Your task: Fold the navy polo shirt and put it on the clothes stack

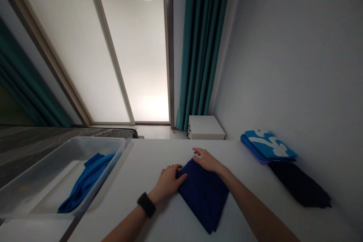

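A folded dark blue cloth (202, 191), probably a garment, lies on the white table in front of me, turned like a diamond. At its left corner is my left hand (168, 180), the thumb resting on the fabric and the fingers curved apart beyond the edge. My right hand (208, 160) touches the far corner with its thumb, while its fingers reach out past the cloth, spread. Both hands look open, though the fabric under them is partly hidden. A dark watch (146, 204) is on my left wrist.
On the left stands a translucent plastic bin (98, 141) with blue fabric (87, 183) inside. Folded blue items with a white print (268, 144) lie at the right by the wall, beside a black cloth (299, 183). Behind the table (121, 211) is a white cabinet (205, 126).
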The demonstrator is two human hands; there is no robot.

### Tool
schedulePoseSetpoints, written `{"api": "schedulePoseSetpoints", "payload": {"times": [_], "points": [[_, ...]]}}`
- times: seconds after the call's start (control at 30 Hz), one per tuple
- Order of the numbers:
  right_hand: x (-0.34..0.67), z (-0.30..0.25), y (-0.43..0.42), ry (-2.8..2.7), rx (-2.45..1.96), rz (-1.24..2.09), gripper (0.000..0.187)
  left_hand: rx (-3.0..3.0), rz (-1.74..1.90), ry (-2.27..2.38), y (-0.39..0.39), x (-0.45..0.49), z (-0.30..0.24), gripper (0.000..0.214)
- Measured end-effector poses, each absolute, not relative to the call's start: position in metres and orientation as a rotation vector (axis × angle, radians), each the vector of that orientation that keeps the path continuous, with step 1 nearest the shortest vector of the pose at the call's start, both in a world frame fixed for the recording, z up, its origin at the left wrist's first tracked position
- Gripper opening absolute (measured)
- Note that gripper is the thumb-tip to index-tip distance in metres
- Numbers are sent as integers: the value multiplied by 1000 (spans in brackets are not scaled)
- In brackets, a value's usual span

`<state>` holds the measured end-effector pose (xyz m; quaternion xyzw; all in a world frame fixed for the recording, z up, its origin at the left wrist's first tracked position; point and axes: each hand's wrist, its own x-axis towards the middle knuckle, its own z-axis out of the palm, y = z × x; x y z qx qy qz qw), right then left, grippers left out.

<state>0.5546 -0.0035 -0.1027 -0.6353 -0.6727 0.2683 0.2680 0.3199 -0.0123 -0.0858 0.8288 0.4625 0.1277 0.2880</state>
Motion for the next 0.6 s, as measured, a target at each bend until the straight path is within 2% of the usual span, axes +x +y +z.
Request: {"api": "schedulePoseSetpoints", "payload": {"times": [0.07, 0.2, 0.23, 0.43, 0.6], "points": [[555, -97, 6, -1858, -1661, 833, 50, 2214, 306, 1222, -8, 323, -85, 48], [560, -91, 11, -1883, -1617, 1091, 25, 2236, 247, 1220, -6, 328, -84, 42], [562, -90, 10, -1871, -1615, 1145, 24, 2231, 242, 1210, -5, 329, -84, 40], [574, -87, -8, -1651, -1586, 1218, 25, 2102, 263, 1085, 4, 336, -80, 30], [587, -89, -23, -1370, -1566, 1130, 31, 1597, 447, 959, 19, 354, -89, 35]]}}
